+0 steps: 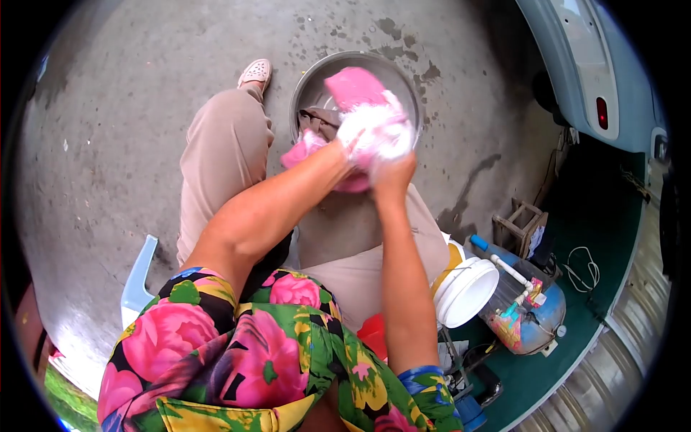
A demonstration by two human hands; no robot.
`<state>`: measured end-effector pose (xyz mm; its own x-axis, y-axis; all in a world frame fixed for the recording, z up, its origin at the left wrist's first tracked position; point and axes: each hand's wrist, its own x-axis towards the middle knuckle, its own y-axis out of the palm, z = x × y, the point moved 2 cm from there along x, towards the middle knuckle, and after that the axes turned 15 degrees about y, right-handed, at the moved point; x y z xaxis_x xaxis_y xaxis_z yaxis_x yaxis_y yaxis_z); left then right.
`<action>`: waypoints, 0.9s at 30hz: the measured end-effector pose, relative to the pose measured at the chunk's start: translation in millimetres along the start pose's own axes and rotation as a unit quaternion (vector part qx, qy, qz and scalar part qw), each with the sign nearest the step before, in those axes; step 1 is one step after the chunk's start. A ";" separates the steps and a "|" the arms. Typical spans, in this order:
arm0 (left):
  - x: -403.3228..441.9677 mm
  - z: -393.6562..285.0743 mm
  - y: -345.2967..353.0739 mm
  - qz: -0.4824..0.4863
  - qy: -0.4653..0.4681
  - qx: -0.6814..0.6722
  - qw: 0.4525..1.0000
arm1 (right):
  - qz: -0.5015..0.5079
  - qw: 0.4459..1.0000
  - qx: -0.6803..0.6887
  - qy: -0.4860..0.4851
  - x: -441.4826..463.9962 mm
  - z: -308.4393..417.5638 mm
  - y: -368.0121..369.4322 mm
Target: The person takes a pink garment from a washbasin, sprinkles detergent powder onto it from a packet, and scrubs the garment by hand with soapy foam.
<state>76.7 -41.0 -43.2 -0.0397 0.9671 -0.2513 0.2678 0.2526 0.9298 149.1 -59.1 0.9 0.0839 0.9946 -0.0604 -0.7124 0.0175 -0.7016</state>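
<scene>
A pink cloth (pixel 355 86), partly covered in white suds (pixel 374 129), is bunched over a round metal basin (pixel 296 108). My left hand (pixel 348 148) is closed on the cloth from the left, its fingers mostly hidden by foam. On the other side my right hand (pixel 394 171) grips the same bundle, blurred by motion. Loose pink fabric hangs out beyond both hands. Inside the basin, left of the bundle, lies a brown cloth (pixel 320 121).
Wet spots mark the concrete floor (pixel 389 29) around the basin. To my right are a white bucket (pixel 471 291), a blue tank with pipes (pixel 536 317) and a small wooden stool (pixel 520 225). A light-blue vehicle (pixel 604 72) stands at upper right. A pale-blue plastic seat (pixel 139 277) shows at left.
</scene>
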 end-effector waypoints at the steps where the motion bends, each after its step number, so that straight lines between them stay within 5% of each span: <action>1: -7.6 -2.3 24.0 -0.032 0.020 -0.048 0.998 | 0.012 0.993 -0.002 0.115 22.9 -24.4 -5.0; 2: -14.2 -3.8 35.2 -0.062 0.043 -0.093 0.993 | -0.017 0.987 0.039 0.153 55.2 -56.7 -3.4; 4: -19.9 -0.4 24.3 -0.052 0.028 -0.035 0.998 | 0.089 0.968 0.042 0.230 72.2 -23.7 -23.9; 5: -9.6 3.4 10.0 -0.029 -0.030 -0.074 0.996 | -0.015 0.999 0.041 0.003 56.6 -24.5 -17.8; 6: 2.4 14.7 -9.1 -0.009 -0.090 -0.113 0.989 | 0.008 1.000 0.020 0.006 41.1 -17.9 -16.4; 7: 23.6 34.1 -28.9 0.150 -0.040 -0.251 0.955 | 0.000 0.999 -0.010 -0.032 13.6 2.3 -13.8; 11: -10.1 5.8 4.7 0.019 -0.062 -0.159 0.985 | -0.068 0.996 0.023 -0.051 6.9 -17.5 5.9; 12: -15.5 6.4 11.0 -0.014 -0.059 -0.110 0.992 | -0.085 0.995 -0.039 0.029 24.2 -25.1 -1.7; 14: -12.6 15.3 13.3 -0.060 0.012 -0.032 0.998 | 0.050 0.963 0.105 0.244 76.0 -59.0 -9.5; 18: -7.1 4.5 10.1 0.007 -0.028 0.018 0.999 | 0.141 0.936 0.155 0.282 87.5 -51.2 -30.8; 19: -10.1 -9.7 22.5 -0.013 -0.096 0.001 0.995 | 0.187 0.909 0.267 0.259 78.0 -45.1 -31.2; 21: -9.4 -24.8 47.0 -0.008 -0.064 -0.036 0.997 | 0.329 0.792 0.493 0.144 54.1 -17.1 -41.9; 22: -11.8 -32.5 58.5 -0.015 -0.042 -0.031 0.999 | 0.326 0.789 0.502 0.140 49.4 -10.0 -42.5; 25: -13.5 -34.6 72.3 -0.002 -0.021 0.037 0.999 | 0.202 0.897 0.392 0.024 46.5 -7.1 -41.7; 27: -5.7 -30.8 71.7 0.018 -0.020 0.088 0.996 | 0.224 0.873 0.430 0.054 51.4 -15.4 -43.8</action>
<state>66.5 -27.4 33.2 0.0109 0.9726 -0.2322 0.4336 0.2046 0.8776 195.3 -10.3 17.6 -0.3060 0.9066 -0.2907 -0.9461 -0.2555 0.1990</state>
